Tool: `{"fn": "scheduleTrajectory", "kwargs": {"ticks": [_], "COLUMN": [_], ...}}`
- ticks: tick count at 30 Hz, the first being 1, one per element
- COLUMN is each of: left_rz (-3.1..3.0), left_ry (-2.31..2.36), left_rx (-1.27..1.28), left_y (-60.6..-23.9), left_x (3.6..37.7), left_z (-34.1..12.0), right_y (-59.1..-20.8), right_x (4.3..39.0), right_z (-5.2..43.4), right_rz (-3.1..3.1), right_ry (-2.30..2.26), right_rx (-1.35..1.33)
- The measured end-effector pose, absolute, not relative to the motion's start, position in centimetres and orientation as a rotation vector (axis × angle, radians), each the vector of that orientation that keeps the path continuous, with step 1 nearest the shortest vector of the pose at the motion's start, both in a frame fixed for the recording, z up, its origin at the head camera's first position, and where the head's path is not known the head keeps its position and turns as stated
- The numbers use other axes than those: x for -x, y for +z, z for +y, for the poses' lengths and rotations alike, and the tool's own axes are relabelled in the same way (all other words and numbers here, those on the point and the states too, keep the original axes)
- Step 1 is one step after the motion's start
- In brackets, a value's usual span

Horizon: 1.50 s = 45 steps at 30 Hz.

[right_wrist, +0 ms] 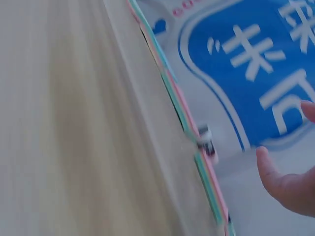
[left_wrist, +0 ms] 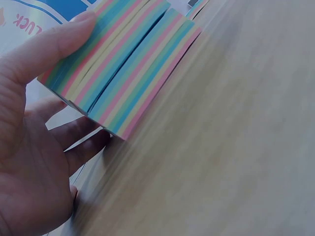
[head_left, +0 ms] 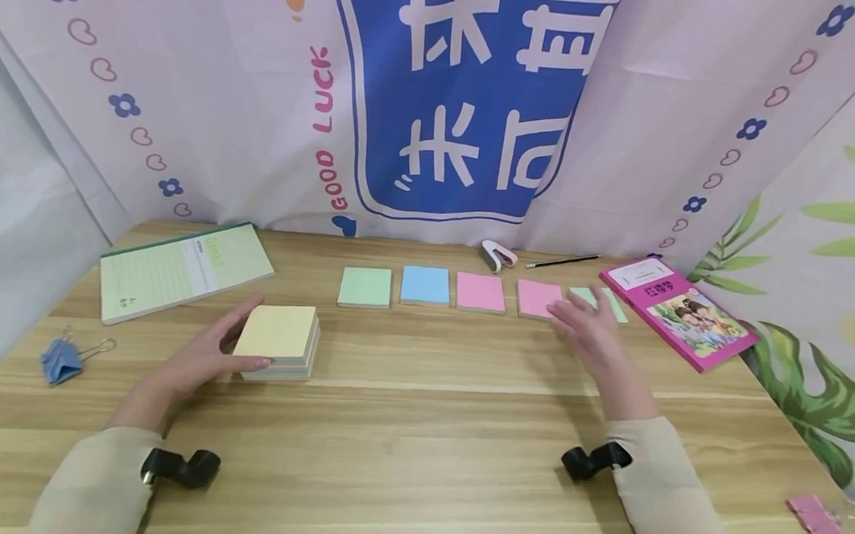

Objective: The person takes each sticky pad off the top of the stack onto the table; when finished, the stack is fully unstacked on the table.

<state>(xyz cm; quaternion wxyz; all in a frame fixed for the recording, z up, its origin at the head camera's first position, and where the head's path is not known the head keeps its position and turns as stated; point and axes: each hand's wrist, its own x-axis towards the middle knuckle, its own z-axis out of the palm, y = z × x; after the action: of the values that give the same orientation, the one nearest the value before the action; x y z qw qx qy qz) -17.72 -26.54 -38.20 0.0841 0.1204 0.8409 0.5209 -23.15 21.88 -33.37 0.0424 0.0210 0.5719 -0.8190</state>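
Note:
My left hand (head_left: 201, 356) grips a thick stack of sticky note pads (head_left: 276, 333) at its left side, yellow on top, thumb along the near face. Striped pastel edges of the stack (left_wrist: 123, 64) show in the left wrist view, with the left thumb (left_wrist: 74, 37) against them. My right hand (head_left: 589, 328) is over the right end of a row of pads, fingers loosely spread and holding nothing. It overlaps a pink pad (head_left: 538, 295) and a pale green pad (head_left: 617, 305). Farther left in the row lie another pink pad (head_left: 480, 292), a blue pad (head_left: 425, 285) and a green pad (head_left: 364, 287).
A green notebook (head_left: 181, 270) lies at the back left, a blue binder clip (head_left: 61, 361) nearer. Behind the row are a stapler (head_left: 496, 256) and a pencil (head_left: 562, 261). A pink book (head_left: 679, 312) lies at the right, a pink binder clip (head_left: 816, 519) at the near right.

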Motion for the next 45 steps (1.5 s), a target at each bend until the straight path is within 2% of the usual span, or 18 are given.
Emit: {"fn": "scheduleTrajectory", "kwargs": {"ticks": [6, 13, 25, 35, 45], "left_rz": [2.519, 2.532, 2.493, 2.482, 2.524], "left_ry": [1.538, 1.514, 1.563, 1.568, 1.499], "left_rx": [-0.353, -0.353, -0.343, -0.331, -0.297], "left_y": [-38.2, -38.3, -38.4, -38.2, -38.2], "left_x": [17.6, 17.8, 17.9, 17.9, 17.7], "left_z": [-26.7, -26.6, -26.1, -26.3, -26.5], "right_y": [-32.8, -34.7, -37.0, -38.0, -36.7], "right_x": [23.6, 23.5, 22.1, 22.0, 21.1], "right_z": [15.2, 8.2, -1.4, -4.5, -3.1], "right_rz": [1.856, 1.824, 1.944, 2.052, 1.892], "right_ry": [-2.341, -2.054, -1.566, -1.599, -1.763], "right_rx": [0.211, 0.516, 0.682, 0.791, 0.701]}}
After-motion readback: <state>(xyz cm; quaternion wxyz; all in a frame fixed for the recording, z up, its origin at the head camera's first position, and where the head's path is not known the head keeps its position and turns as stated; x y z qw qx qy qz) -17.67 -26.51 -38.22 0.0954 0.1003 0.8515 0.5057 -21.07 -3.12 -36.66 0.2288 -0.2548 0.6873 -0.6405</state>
